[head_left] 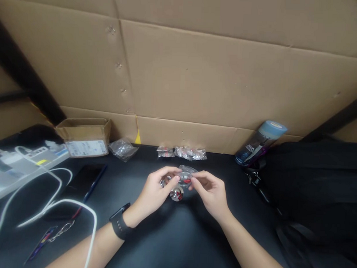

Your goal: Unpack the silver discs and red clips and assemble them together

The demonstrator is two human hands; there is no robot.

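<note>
In front of me, above the black tabletop, both hands hold a small clear plastic packet with something dark and round in it and a bit of red. My left hand pinches its left side between thumb and fingers. At the packet's right edge, beside the red bit, my right hand has its thumb and index finger closed. Just below my left thumb shows a shiny round silvery piece with red on it; whether it is held or rests on the table I cannot tell. A black watch is on my left wrist.
Several similar clear packets lie by the cardboard wall. At left are a cardboard box, crumpled plastic, a phone, a white power strip and cables. A blue-capped bottle and black bag stand right.
</note>
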